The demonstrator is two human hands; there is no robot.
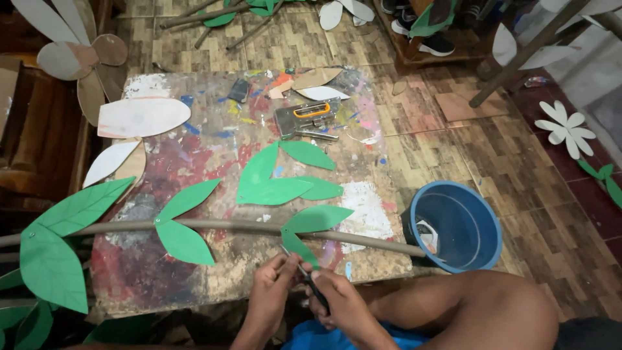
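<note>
Left hand (275, 275) and right hand (337, 295) close together, fingers curled

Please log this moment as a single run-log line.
left hand: pinching green paper leaf | right hand: gripping dark tool | leaf on grey stem | staple gun on board

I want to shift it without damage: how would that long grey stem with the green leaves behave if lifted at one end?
The stem is long and thin, so it would probably sag. It looks round and may roll. Its flat green leaves would likely flop or bend.
</note>
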